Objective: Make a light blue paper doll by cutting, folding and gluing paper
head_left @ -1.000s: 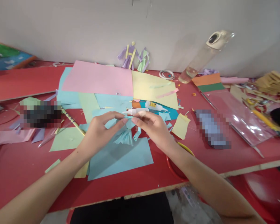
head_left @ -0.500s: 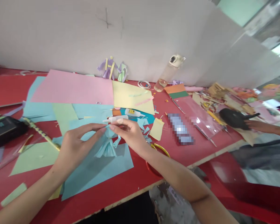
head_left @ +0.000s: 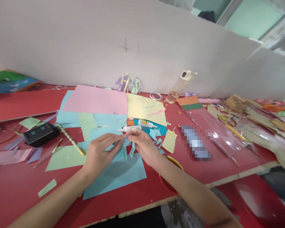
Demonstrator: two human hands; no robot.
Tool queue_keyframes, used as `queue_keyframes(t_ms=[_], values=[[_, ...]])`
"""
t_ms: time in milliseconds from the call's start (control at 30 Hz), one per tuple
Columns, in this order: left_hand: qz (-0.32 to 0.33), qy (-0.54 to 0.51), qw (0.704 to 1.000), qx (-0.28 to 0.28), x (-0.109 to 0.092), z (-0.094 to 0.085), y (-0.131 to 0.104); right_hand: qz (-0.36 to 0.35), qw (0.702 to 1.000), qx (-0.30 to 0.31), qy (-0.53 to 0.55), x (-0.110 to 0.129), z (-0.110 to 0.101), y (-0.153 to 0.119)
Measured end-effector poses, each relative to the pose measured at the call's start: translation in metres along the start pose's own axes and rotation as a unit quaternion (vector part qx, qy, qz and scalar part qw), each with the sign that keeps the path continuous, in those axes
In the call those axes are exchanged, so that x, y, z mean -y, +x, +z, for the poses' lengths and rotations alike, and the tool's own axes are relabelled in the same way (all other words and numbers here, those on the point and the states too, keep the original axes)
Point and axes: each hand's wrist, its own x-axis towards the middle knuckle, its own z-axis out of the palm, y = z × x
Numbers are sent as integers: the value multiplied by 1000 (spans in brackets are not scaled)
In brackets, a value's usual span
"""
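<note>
Between my fingertips is a small pleated light-blue paper dress figure (head_left: 122, 154), its lower part fanning out beneath my hands. My left hand (head_left: 102, 152) pinches its upper edge from the left, thumb and forefinger together. From the right, my right hand (head_left: 143, 145) pinches the same top, and a narrow blue paper strip (head_left: 132, 150) hangs by its fingers. Fingers hide part of the figure. Under it lies a blue paper sheet (head_left: 123, 177). Just behind my fingertips lie a white-tipped glue tube (head_left: 128, 128) and a yellow-labelled glue bottle (head_left: 146, 123).
Scissors with yellow and red handles (head_left: 174, 162) lie partly under my right forearm. A patterned pencil (head_left: 72, 140) and black box (head_left: 41, 134) are left. A clear bottle (head_left: 177, 88) and paper figures (head_left: 123, 83) stand by the wall. A pixelated rectangle (head_left: 195, 142) lies right.
My view has turned left, so the scene sits farther right and slightly lower. Both hands keep pinching the paper figure. The other person's hand at the right is out of view now.
</note>
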Motion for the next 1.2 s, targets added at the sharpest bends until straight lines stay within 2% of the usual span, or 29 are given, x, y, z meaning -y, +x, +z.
queue_keyframes(t_ms=[267, 567, 800, 1000, 1067, 1200], values=[[86, 45, 995, -22, 4, 4, 0, 14, 999, 6, 52, -1, 1, -1], [80, 31, 995, -43, -3, 3, 3, 47, 995, 12, 85, 6, 8, -6], [124, 79, 988, -45, 0, 4, 2, 72, 991, 24, 109, 5, 7, -5], [61, 46, 996, -36, -6, 1, 5, 19, 999, 1, 49, 4, 6, -4], [65, 48, 996, -37, -6, 0, 5, 13, 999, -8, 40, 4, 6, -5], [96, 70, 992, -35, -4, 0, 3, 45, 996, 5, 73, 7, 8, -6]])
